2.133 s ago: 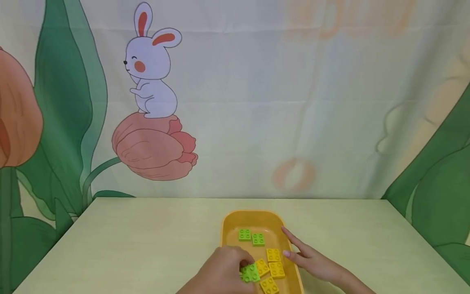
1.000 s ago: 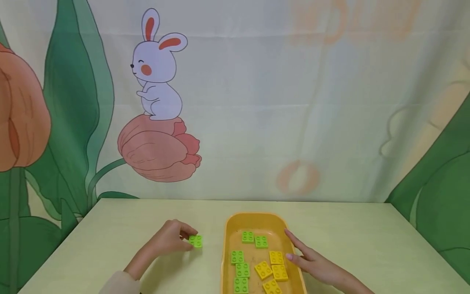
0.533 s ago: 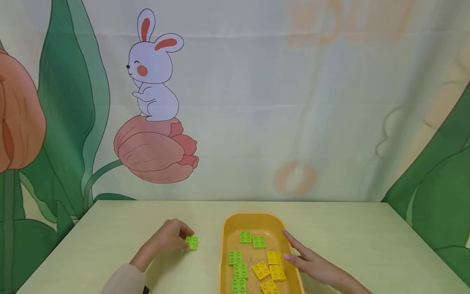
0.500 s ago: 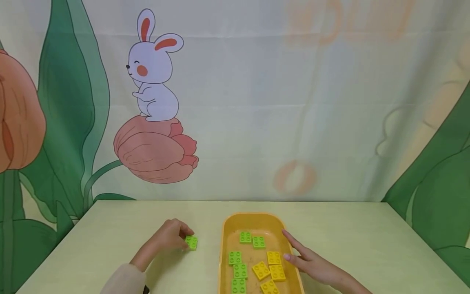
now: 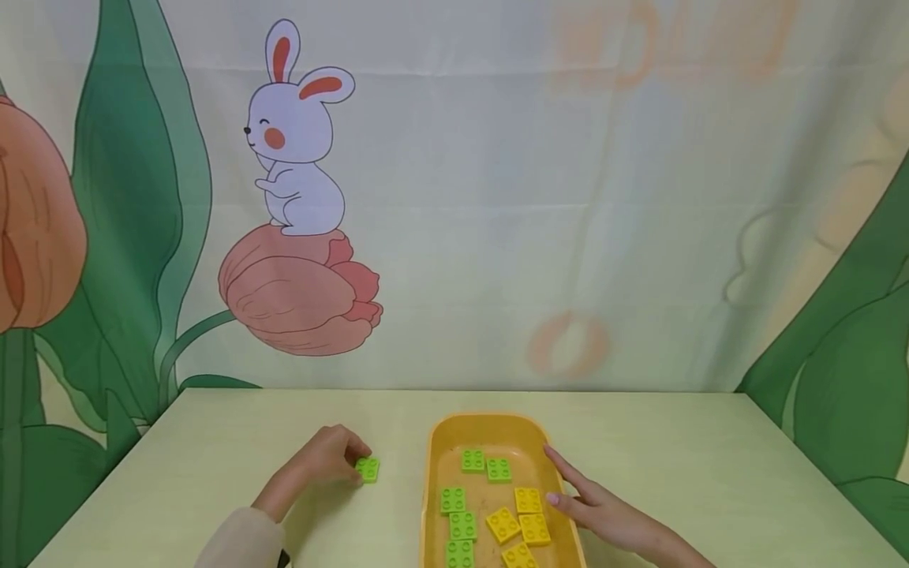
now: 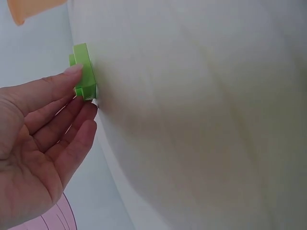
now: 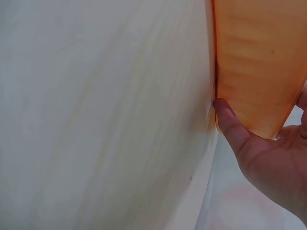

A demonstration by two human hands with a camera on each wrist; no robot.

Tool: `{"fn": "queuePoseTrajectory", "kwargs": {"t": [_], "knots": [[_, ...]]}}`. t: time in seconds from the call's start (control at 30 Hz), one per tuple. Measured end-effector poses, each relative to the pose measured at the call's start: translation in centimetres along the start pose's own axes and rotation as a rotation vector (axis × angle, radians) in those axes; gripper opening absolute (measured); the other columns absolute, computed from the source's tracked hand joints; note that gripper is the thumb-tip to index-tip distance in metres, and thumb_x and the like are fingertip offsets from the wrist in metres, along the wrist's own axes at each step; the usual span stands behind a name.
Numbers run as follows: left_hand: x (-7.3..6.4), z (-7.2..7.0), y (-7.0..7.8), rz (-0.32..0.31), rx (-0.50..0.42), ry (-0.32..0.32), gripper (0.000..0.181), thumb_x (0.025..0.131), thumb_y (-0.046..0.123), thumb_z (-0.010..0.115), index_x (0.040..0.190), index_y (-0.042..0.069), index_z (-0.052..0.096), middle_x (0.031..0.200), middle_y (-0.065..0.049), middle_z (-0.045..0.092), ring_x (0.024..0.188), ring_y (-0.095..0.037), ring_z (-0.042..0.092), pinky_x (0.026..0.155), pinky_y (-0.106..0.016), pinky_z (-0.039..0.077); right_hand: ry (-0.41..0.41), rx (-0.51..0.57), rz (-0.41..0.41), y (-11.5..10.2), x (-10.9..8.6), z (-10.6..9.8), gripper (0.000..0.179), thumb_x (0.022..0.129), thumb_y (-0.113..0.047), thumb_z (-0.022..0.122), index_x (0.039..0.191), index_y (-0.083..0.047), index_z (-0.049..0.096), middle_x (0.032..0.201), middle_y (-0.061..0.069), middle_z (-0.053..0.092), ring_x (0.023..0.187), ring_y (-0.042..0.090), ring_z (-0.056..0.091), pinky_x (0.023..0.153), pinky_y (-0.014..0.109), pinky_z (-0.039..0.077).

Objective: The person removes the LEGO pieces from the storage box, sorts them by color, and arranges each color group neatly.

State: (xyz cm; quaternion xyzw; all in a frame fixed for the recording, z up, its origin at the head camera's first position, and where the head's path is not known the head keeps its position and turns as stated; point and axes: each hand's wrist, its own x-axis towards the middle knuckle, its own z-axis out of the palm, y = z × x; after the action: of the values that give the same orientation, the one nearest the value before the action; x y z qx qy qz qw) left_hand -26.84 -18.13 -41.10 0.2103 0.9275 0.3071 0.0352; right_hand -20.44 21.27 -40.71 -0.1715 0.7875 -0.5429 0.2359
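- L hand pinches 1 green brick btwn thumb & fingers, left of tray, apart from it.
- Held brick is low, seems to touch table; hard to be sure, contact partly hidden by fingers.
- R hand has fingers fairly straight, nothing gripped, touching tray's right side.
- In tray: 5 green bricks, 2 at far end, 3 in a row down left side.
- Also in tray: 4 yellow bricks, right side, nearest cut by frame.
- Far side, behind table: cloth w/ rabbit print.
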Motion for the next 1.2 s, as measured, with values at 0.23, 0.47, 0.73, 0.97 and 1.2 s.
{"fn": "queuePoseTrajectory", "kwargs": {"t": [0.23, 0.47, 0.73, 0.97, 1.2], "knots": [[-0.2, -0.1, 0.1, 0.013, 0.001, 0.002, 0.034, 0.060, -0.005, 0.078, 0.093, -0.008, 0.067, 0.086, -0.011, 0.068, 0.074, -0.018, 0.060, 0.067, -0.029, 0.050, -0.008, 0.020, -0.004, 0.1, 0.1, -0.1, 0.067, 0.097, -0.031, 0.041, 0.147, -0.016, 0.001, 0.147, 0.028, -0.004, 0.122, 0.036, 0.040, 0.090, 0.046, 0.043], [-0.8, -0.7, 0.5, 0.035, -0.002, 0.009, 0.037, 0.063, -0.002, 0.077, 0.098, -0.007, 0.066, 0.093, -0.014, 0.067, 0.080, -0.025, 0.063, 0.070, -0.033, 0.051, 0.002, 0.015, 0.024, 0.2, 0.1, 0.0, 0.067, 0.096, -0.033, 0.042, 0.147, -0.016, 0.001, 0.146, 0.030, -0.002, 0.114, 0.031, 0.049, 0.090, 0.047, 0.044], [-2.0, -1.3, 2.7, 0.128, -0.092, 0.064, 0.035, 0.070, 0.004, 0.074, 0.103, -0.005, 0.064, 0.099, -0.017, 0.065, 0.086, -0.028, 0.061, 0.074, -0.035, 0.052, 0.041, -0.046, 0.021, -0.1, 0.1, 0.0, 0.067, 0.096, -0.034, 0.043, 0.147, -0.016, 0.004, 0.147, 0.028, 0.001, 0.125, 0.042, 0.033, 0.091, 0.048, 0.042], [-3.7, -0.7, 5.8, 0.085, -0.218, 0.088, 0.033, 0.071, 0.011, 0.076, 0.101, 0.004, 0.066, 0.098, -0.009, 0.066, 0.091, -0.030, 0.059, 0.077, -0.036, 0.051, 0.032, -0.028, 0.015, -0.2, 0.1, 0.0, 0.067, 0.096, -0.034, 0.042, 0.147, -0.015, 0.003, 0.148, 0.026, -0.002, 0.130, 0.045, 0.023, 0.091, 0.047, 0.042], [-5.1, 0.7, 8.8, 0.121, -0.304, 0.062, 0.031, 0.072, 0.015, 0.076, 0.100, 0.006, 0.066, 0.100, -0.006, 0.066, 0.094, -0.029, 0.059, 0.079, -0.036, 0.051, 0.031, -0.038, 0.011, 0.0, 0.2, 0.0, 0.067, 0.096, -0.033, 0.042, 0.147, -0.014, 0.003, 0.148, 0.025, -0.002, 0.130, 0.046, 0.019, 0.092, 0.046, 0.042]]}}
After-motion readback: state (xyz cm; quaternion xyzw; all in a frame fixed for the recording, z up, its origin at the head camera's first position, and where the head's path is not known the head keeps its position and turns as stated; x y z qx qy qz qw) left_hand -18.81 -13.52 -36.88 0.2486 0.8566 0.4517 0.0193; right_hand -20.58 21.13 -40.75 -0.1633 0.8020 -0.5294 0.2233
